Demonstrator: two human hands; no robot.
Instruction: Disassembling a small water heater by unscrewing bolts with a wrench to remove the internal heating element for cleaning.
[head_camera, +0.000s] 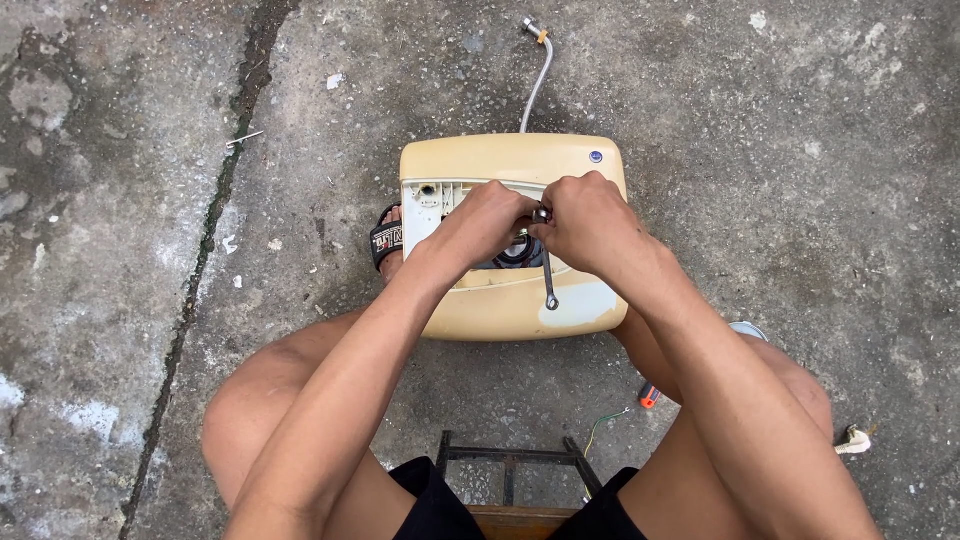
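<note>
Head view: both hands meet over a yellowed plastic box-shaped heater lying on the grey concrete floor; right hand grips a silver metal wrench, left hand curls shut beside it

Cream-yellow heater casing w/ white inner panel, silver wrench, black sandal, grey mottled concrete

Yellowed cream plastic housing, smooth, slight sheen, scuffed pale patch at lower right. Bare metal wrench, shiny. Braided metal hose, dull grey. Concrete floor rough, matt, stained, cracked. Dark metal stool frame, matt; wooden seat edge. Black rubbery sandal, matt.
</note>
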